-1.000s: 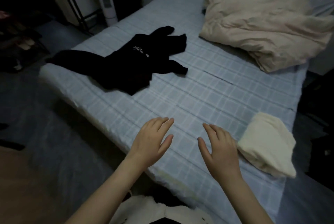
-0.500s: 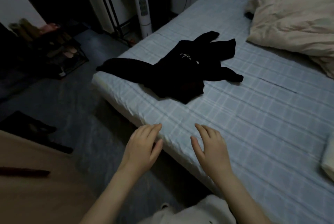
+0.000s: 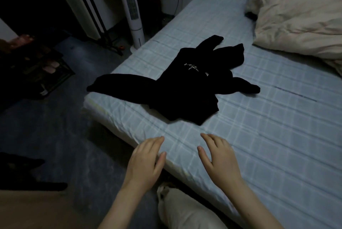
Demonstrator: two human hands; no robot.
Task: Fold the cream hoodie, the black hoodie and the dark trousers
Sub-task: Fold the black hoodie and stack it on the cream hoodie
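Black hoodie (image 3: 187,88): lying unfolded on the bed (image 3: 268,136), beyond both hands, apart from them; in the dim light, possibly overlapping another dark garment.
Left hand (image 3: 144,164): hovering at the mattress edge, fingers straight, holding nothing.
Right hand (image 3: 220,160): reaching over the sheet, fingers spread, empty.

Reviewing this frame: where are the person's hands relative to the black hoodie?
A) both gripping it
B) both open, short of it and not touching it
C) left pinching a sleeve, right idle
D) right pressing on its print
B: the left hand and right hand both show straight fingers near the bed's edge, with bare checked sheet between them and the black hoodie.
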